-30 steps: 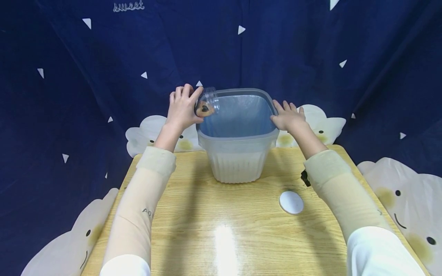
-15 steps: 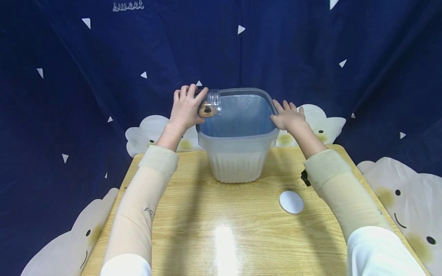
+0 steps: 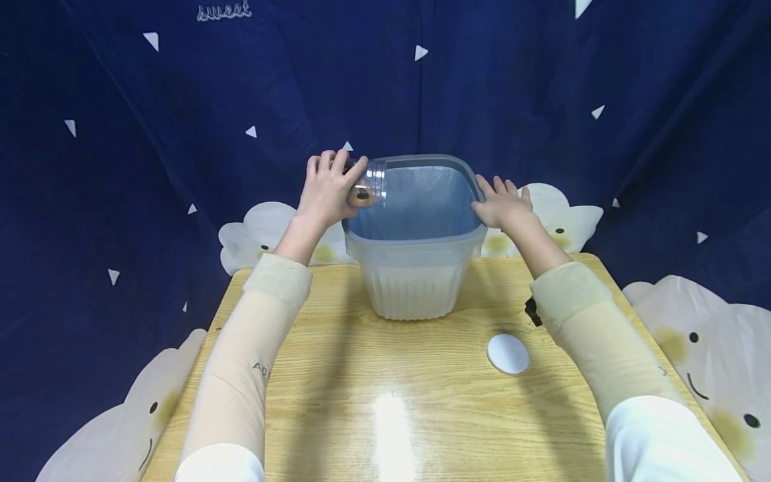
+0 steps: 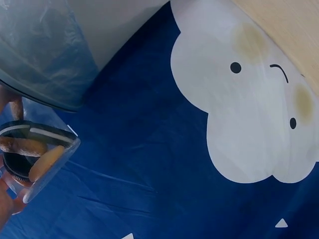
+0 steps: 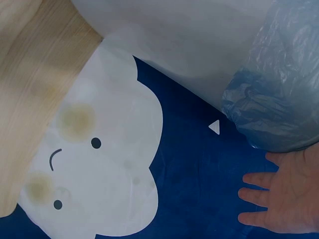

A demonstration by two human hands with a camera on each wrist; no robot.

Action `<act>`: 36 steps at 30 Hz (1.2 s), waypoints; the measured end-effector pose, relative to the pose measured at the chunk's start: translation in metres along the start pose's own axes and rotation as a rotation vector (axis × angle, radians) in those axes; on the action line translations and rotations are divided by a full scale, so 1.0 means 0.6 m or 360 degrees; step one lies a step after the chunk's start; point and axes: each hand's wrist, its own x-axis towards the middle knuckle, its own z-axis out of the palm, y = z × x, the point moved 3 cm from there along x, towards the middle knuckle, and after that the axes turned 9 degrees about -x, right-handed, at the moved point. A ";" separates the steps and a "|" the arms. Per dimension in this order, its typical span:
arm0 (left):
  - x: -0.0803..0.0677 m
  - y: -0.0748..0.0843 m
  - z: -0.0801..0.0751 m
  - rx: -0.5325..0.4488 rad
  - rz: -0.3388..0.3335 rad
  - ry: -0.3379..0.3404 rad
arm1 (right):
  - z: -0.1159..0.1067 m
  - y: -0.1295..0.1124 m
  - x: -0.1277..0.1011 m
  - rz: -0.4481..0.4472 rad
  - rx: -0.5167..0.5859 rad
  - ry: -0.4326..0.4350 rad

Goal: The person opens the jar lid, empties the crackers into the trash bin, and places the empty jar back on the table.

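Observation:
A white trash bin (image 3: 415, 281) stands at the table's far edge, lined with a translucent blue bag (image 3: 427, 201). My left hand (image 3: 328, 184) grips a clear jar (image 3: 375, 181) lying on its side over the bin's left rim, its mouth facing right over the bin. In the left wrist view, brownish oblong pieces (image 4: 47, 162) and a round black thing show within the jar. My right hand (image 3: 502, 203) rests against the bin's right rim with straight, spread fingers; in the right wrist view, the fingers (image 5: 254, 196) lie just beside the bag-covered outside of the bin.
A white round lid (image 3: 508, 353) lies on the wooden table (image 3: 385, 375) to the right. A small black object (image 3: 533, 312) shows partly beside my right sleeve. A dark blue curtain (image 3: 385, 80) with white triangles and clouds hangs behind the table.
My left hand has moved slightly right with the jar, which has turned so its mouth points more sideways over the bin. My right hand and the bin stay in place.

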 end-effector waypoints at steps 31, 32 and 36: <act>-0.002 0.018 0.000 0.0276 0.0246 0.0089 | 0.001 0.000 -0.001 -0.0006 -0.0017 0.0011; -0.002 0.019 0.000 0.0281 0.0253 0.0088 | 0.001 0.000 -0.001 -0.0006 -0.0019 0.0012; -0.002 0.019 0.000 0.0304 0.0273 0.0078 | 0.001 0.000 0.000 -0.0008 -0.0016 0.0007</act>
